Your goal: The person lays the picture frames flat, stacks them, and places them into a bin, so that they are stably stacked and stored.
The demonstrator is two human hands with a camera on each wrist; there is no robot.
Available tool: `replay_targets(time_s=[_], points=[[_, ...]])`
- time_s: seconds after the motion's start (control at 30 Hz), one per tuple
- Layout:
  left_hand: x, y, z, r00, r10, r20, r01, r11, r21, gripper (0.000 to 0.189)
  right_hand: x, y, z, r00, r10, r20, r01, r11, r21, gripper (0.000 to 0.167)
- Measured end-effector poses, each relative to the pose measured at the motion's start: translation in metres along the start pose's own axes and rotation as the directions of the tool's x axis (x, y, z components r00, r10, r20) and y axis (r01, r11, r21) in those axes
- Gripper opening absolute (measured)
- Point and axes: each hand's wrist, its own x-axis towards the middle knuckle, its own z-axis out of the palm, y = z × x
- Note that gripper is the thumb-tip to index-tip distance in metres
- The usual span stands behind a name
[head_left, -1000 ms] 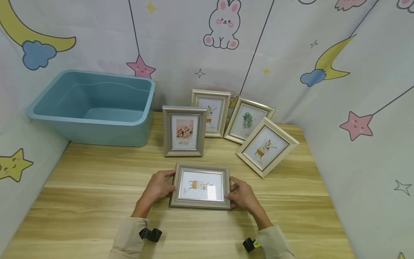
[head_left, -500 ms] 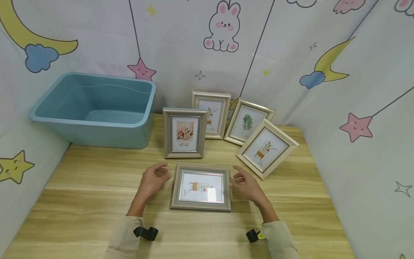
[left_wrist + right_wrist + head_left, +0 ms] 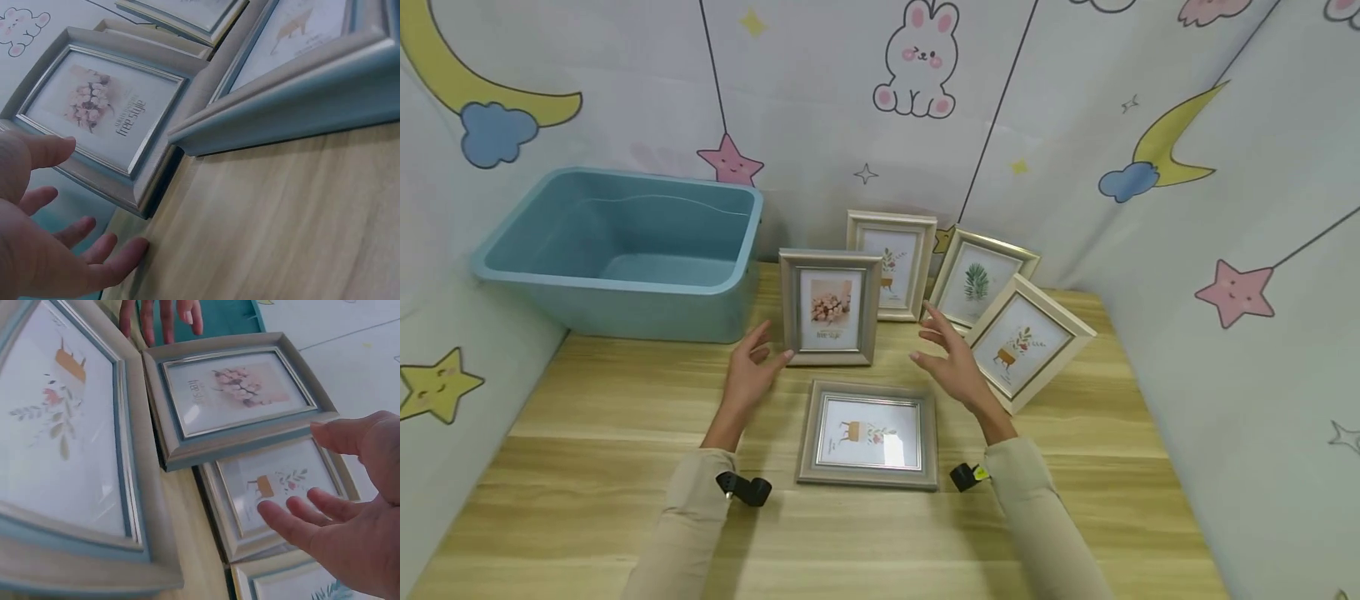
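My left hand [image 3: 751,371] is spread beside the lower left of a standing picture frame [image 3: 793,308] with a pink flower print, its thumb overlapping the frame's edge in the head view. On the other side, my right hand [image 3: 951,358] hovers with fingers spread, holding nothing, between that frame and a tilted cream frame [image 3: 1052,354]. The left wrist view shows the left fingers [image 3: 128,259] apart near the flower frame's side. Below both hands, a grey-beige picture frame [image 3: 868,479] with a potted-plant print lies flat and sideways on the wooden table.
A blue plastic tub [image 3: 647,312] stands at the back left. Behind the flower frame are a cream frame [image 3: 917,262] with a plant print and a gold-edged frame [image 3: 958,283] with a green leaf print. A cartoon-printed curtain [image 3: 820,100] encloses the table [image 3: 850,542].
Both hands have let go of the flat-lying frame, drawn apart, then moved forward to either side of the standing flower frame. The frames themselves stay where they were.
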Motion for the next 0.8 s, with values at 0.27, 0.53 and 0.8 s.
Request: replay_targets(time_s=[0.27,0.53,0.8], points=[[0.009,-0.007,0.004,0.999,-0.024,0.022,0.026,0.996,-0.086,0.071,0.055,-0.022,0.021,0.992,-0.121,0.035,0.122,0.992,-0.025,0.082],[0.009,-0.011,0.009,1.0,-0.024,-0.006,0.023,0.991,-0.134,0.073,0.085,-0.034,0.032,0.977,-0.212,0.009,0.21,0.964,-0.162,0.079],[0.006,-0.01,0.01,1.0,-0.018,-0.009,0.017,0.993,-0.115,0.069,0.099,-0.036,0.037,0.973,-0.23,-0.01,0.22,0.939,-0.264,0.068]])
